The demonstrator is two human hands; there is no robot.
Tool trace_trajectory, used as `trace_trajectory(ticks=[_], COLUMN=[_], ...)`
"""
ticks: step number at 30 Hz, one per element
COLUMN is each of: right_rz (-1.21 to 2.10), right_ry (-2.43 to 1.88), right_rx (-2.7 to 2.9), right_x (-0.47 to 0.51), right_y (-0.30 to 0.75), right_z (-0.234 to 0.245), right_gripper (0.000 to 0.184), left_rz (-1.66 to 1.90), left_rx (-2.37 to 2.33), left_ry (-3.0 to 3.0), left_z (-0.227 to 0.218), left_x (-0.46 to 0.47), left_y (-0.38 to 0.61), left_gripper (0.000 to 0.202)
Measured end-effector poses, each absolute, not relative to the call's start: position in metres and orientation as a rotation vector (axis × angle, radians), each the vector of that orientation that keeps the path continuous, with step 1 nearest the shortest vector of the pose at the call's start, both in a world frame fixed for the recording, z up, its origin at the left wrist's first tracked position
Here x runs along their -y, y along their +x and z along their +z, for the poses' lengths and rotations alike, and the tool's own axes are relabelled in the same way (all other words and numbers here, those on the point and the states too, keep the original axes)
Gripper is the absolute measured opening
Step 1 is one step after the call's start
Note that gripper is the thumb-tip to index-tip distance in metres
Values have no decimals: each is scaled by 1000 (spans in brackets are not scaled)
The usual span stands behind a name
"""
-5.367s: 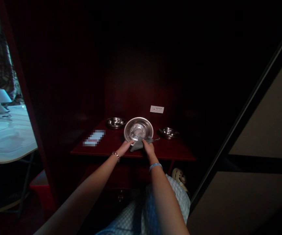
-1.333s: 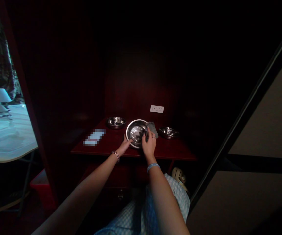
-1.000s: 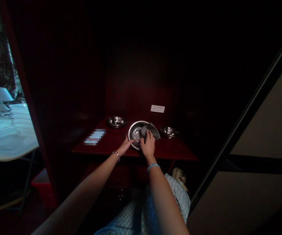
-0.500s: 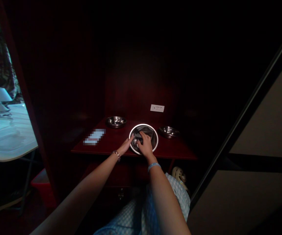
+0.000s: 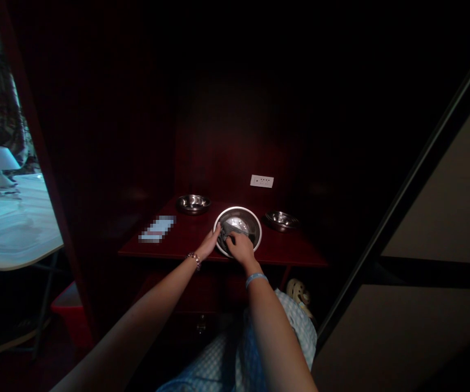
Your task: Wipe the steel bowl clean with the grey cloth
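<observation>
gleaming bowls (image 5: pixel 193 203) dot a dark red shelf (image 5: pixel 185 239).

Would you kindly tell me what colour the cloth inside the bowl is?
Grey; the cloth shows best in the head view.

The counter (image 5: pixel 185 239) is dark red wood, and the three bowls, the large bowl (image 5: pixel 255 231) and two small bowls (image 5: pixel 193 203) (image 5: pixel 281 220), are shiny silver steel. The cloth (image 5: pixel 225 234) is grey, the wristband (image 5: pixel 255 279) light blue, the bracelet (image 5: pixel 194 258) pink-beaded. The garment (image 5: pixel 235 354) is blue-and-white checked, and the wall socket (image 5: pixel 261 181) white.
</observation>
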State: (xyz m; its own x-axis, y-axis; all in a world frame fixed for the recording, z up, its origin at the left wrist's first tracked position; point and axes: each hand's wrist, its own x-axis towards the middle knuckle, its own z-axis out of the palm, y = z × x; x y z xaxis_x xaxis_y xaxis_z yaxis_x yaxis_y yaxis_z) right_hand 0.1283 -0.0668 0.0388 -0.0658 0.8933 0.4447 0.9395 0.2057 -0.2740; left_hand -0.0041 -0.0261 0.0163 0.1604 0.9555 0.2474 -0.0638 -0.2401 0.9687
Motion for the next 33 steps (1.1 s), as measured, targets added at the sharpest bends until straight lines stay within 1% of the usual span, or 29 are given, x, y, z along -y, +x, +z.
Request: trace_trajectory(ticks=[3,7,13,18,22,26,33], right_rz=[-241,-363,-524,-585,-566,-464,-281], right_ry=[-1807,-1890,-1873,-1854,-1786,-1691,-1576], right_rx=[1981,1939,1824,1724,1701,1708,1892], right_x=[71,73,68,62,58,54,57], right_y=[125,123,119,117,120,122,123], right_z=[42,40,27,19,12,7,15], right_gripper=[31,36,44,50,56,60,57], left_rz=[1311,1321,1360,1372,1341,1305,1278], left_rx=[-916,-918,-949,-955,-947,-916,-902], left_ry=[1463,1461,1457,1488,1504,1488,1451], left_z=[18,16,12,12,13,13,15], left_x=[26,22,19,20,22,25,26], left_y=[-4,-3,-3,-4,-4,-4,-5], left_gripper=[59,61,62,64,64,61,60])
